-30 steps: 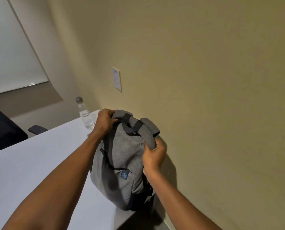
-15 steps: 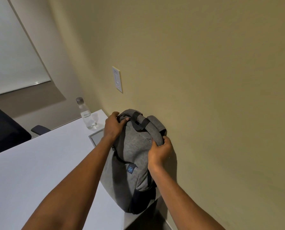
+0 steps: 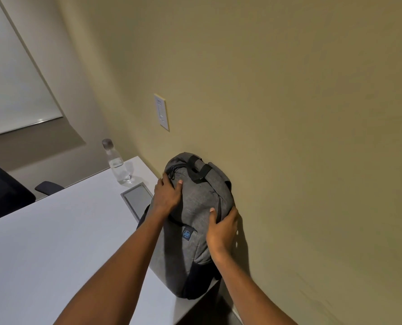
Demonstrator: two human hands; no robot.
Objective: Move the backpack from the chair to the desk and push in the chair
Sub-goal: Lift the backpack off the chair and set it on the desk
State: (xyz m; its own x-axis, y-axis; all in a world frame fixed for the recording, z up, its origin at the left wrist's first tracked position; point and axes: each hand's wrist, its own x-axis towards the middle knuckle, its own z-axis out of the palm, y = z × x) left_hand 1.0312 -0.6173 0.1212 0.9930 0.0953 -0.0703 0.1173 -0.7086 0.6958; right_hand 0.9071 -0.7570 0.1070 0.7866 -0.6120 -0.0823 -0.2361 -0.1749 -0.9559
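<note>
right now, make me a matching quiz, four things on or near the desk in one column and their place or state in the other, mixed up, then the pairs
Things:
1. backpack
2. water bottle
3. wall plate
4. dark chair

Places or states:
A. past the desk's far edge, on the left
B. upright on the desk, held between both hands
C. fixed on the wall above the desk
D. standing at the desk's far corner

Pairs: 1-B, 2-D, 3-C, 4-A

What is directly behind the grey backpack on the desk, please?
Behind the backpack is the beige wall; its top appears to lean against it. Whether anything sits in the gap lower down cannot be seen, since the bag and the right hand cover it.
</note>
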